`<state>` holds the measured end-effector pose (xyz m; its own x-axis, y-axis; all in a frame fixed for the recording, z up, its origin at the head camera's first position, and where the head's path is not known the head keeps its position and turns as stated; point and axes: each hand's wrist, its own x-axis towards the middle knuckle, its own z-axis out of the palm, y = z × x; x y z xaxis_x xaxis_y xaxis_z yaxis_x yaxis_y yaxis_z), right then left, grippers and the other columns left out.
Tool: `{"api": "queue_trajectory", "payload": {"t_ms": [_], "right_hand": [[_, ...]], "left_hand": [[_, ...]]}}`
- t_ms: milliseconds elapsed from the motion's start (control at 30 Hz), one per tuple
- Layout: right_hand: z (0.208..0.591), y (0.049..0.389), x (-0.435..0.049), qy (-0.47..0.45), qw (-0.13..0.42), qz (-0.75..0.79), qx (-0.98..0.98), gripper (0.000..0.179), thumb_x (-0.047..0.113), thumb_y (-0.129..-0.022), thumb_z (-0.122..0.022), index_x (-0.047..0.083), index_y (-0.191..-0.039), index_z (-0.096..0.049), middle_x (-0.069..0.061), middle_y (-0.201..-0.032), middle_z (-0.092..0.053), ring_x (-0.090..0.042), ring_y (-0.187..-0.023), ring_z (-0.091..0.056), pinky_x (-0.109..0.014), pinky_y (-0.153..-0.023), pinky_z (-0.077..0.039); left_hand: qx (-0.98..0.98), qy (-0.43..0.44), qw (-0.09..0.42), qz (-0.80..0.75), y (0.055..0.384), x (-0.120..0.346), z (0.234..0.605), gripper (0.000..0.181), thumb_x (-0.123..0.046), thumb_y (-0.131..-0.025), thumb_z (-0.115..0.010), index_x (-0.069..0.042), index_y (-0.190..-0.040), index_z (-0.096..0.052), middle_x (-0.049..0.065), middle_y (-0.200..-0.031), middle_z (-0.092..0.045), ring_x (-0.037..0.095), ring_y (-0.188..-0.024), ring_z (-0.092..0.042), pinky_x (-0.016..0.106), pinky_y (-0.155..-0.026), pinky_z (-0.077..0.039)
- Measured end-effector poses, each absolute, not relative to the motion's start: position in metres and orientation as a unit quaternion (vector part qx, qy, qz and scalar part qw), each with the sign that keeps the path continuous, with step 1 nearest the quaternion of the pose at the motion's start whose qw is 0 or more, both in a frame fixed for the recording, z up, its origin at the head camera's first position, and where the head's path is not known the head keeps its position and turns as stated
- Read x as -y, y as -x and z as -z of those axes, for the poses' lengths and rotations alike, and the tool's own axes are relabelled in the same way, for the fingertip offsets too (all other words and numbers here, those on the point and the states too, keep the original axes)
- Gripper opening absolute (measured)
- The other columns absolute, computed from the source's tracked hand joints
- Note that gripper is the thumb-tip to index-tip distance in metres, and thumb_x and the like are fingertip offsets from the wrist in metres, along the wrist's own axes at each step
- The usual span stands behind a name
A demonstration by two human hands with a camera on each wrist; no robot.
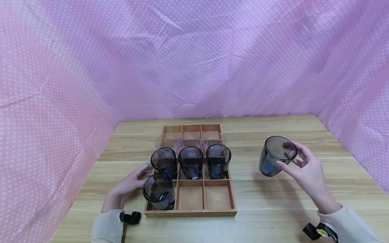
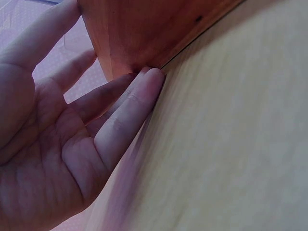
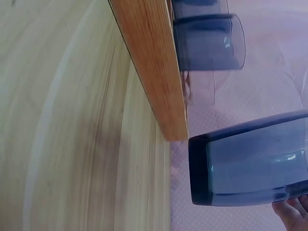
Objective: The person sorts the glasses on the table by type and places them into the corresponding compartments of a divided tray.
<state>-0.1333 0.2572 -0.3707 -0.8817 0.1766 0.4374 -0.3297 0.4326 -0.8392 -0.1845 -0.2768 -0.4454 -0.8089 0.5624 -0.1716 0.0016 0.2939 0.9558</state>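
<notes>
My right hand (image 1: 311,173) grips a dark tinted glass (image 1: 270,162) by its side, raised over the table right of the wooden divided tray (image 1: 191,214). In the right wrist view this glass (image 3: 255,168) is tilted, with its thick base toward the tray. The fingers of my left hand (image 1: 130,182) rest against the tray's left side; the left wrist view shows them extended, touching the wooden wall (image 2: 139,38) near the tabletop. One dark glass (image 1: 159,194) stands in the tray's front left compartment. Three more dark glasses (image 1: 190,163) fill the middle row.
Three clear glasses (image 1: 189,139) stand in the tray behind the dark ones. The front middle and front right compartments show bare wood. Pink dotted cloth (image 1: 194,67) hangs around the back and sides of the wooden table (image 1: 258,209).
</notes>
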Motion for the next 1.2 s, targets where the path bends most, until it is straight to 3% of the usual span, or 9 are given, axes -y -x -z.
{"api": "queue_trajectory", "payload": {"t_ms": [200,333,467,700,1067,1200], "right_hand": [[0.370,0.127,-0.241,-0.123,0.226,-0.625,0.737,0.068,-0.029,-0.064,-0.068,-0.005,-0.126,-0.055,0.012,-0.115,-0.068,0.002,-0.114,-0.059,-0.007,-0.087,-0.049],[0.368,0.123,-0.229,-0.146,0.213,-0.632,0.731,0.068,-0.030,-0.063,-0.068,-0.010,-0.126,-0.052,0.008,-0.117,-0.067,0.000,-0.113,-0.060,-0.009,-0.087,-0.050],[0.367,0.118,-0.216,-0.157,0.201,-0.620,0.742,0.070,-0.028,-0.063,-0.070,-0.014,-0.127,-0.049,0.008,-0.118,-0.066,0.000,-0.112,-0.060,-0.010,-0.088,-0.050],[0.368,0.115,-0.194,-0.182,0.177,-0.619,0.743,0.071,-0.026,-0.063,-0.072,-0.012,-0.129,-0.049,0.006,-0.122,-0.064,-0.002,-0.113,-0.059,-0.012,-0.088,-0.051],[0.371,0.112,-0.161,-0.205,0.155,-0.589,0.766,0.072,-0.018,-0.063,-0.078,-0.007,-0.129,-0.051,0.015,-0.123,-0.061,0.003,-0.114,-0.057,-0.013,-0.085,-0.053],[0.375,0.112,-0.147,-0.212,0.144,-0.591,0.765,0.071,-0.015,-0.063,-0.080,-0.007,-0.128,-0.052,0.017,-0.123,-0.060,0.005,-0.115,-0.055,-0.014,-0.086,-0.053]], "left_hand": [[-0.768,-0.171,0.254,-0.563,0.184,0.276,0.444,0.082,-0.018,-0.096,-0.060,-0.004,-0.155,-0.005,0.035,-0.154,-0.014,0.056,-0.140,-0.017,0.017,-0.093,-0.045],[-0.769,-0.172,0.253,-0.561,0.184,0.276,0.444,0.082,-0.018,-0.096,-0.060,-0.003,-0.155,-0.005,0.036,-0.154,-0.014,0.056,-0.140,-0.017,0.017,-0.094,-0.044],[-0.769,-0.175,0.251,-0.561,0.186,0.276,0.444,0.081,-0.017,-0.096,-0.060,-0.005,-0.156,-0.006,0.034,-0.155,-0.014,0.056,-0.140,-0.018,0.022,-0.097,-0.044],[-0.780,-0.169,0.245,-0.551,0.186,0.275,0.444,0.080,-0.018,-0.096,-0.060,-0.007,-0.156,-0.008,0.034,-0.155,-0.017,0.055,-0.140,-0.022,0.041,-0.104,-0.042],[-0.781,-0.158,0.250,-0.550,0.185,0.276,0.445,0.082,-0.019,-0.096,-0.060,-0.007,-0.156,-0.007,0.034,-0.155,-0.015,0.054,-0.141,-0.019,0.046,-0.106,-0.041],[-0.782,-0.159,0.249,-0.549,0.185,0.276,0.447,0.082,-0.020,-0.096,-0.061,-0.006,-0.156,-0.007,0.034,-0.155,-0.016,0.054,-0.141,-0.019,0.040,-0.104,-0.043]]}}
